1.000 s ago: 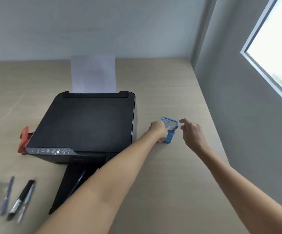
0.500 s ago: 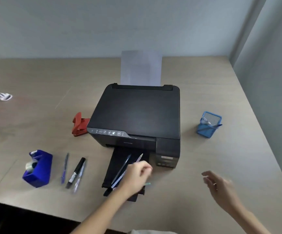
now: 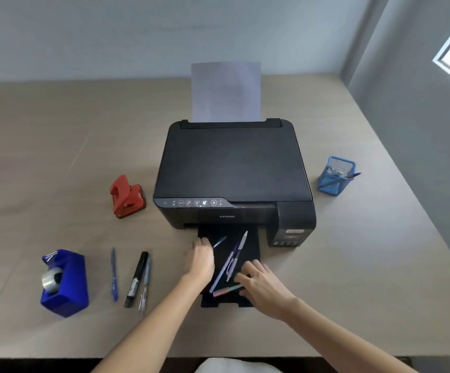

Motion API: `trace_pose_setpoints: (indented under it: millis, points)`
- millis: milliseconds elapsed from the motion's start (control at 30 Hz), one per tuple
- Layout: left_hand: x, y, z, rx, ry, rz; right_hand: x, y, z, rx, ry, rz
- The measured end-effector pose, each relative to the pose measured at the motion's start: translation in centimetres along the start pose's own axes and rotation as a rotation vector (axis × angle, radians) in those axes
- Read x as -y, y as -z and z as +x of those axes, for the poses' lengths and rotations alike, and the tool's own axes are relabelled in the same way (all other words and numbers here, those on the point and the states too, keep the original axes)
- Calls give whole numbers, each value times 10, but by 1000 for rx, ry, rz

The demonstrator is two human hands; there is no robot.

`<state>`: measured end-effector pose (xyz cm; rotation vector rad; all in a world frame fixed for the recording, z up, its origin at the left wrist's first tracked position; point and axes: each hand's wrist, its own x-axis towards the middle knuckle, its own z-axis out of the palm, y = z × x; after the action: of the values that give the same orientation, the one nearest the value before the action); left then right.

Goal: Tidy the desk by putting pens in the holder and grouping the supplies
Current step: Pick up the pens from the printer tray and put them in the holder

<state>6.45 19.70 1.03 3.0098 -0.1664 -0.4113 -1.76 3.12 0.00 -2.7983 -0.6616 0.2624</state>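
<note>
A blue mesh pen holder stands right of the black printer with a couple of pens in it. Three pens lie on the printer's output tray: a blue striped pen, a lilac-white pen and a pink-green pen. My left hand rests on the tray's left side, fingers curled over a short blue pen whose tip sticks out. My right hand lies palm down with fingers apart at the tray's front, just beside the pink-green pen.
On the desk to the left lie a blue pen, a black marker and a grey pen. A blue tape dispenser stands further left, and a red hole punch beside the printer. Paper stands in the rear feed.
Both hands came back from the pen holder to the printer's output tray. The left hand settled on the pens there, and the right hand followed to the tray's front.
</note>
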Motion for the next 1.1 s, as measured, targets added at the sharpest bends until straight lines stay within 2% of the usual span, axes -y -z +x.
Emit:
trace_pose_setpoints:
  millis: [133, 233, 300, 400, 500, 667, 800, 933, 1100]
  points:
    - [5, -1, -3, -6, 17, -107, 5, -6, -2, -25, -75, -81]
    - [6, -4, -8, 12, -76, -318, 2, -8, -12, -28, -104, -59]
    - [6, -5, -10, 85, -141, -421, -3, -8, -21, -49, -178, 16]
    - [9, -9, -12, 175, -228, -361, -5, 1, -32, -132, -386, 265]
    - [13, -12, -15, 144, -258, -246, -5, 11, -25, -268, -602, 426]
    - [23, -14, -23, 79, -210, -98, 6, 18, 29, -189, -819, 446]
    - [40, 0, -32, 130, -124, -357, 21, 24, 71, -84, -910, 347]
    - [63, 19, -42, 181, -88, -595, 30, 24, 91, 41, -907, 196]
    - [71, 44, -44, 196, -35, -983, 24, 33, 84, 66, -843, 271]
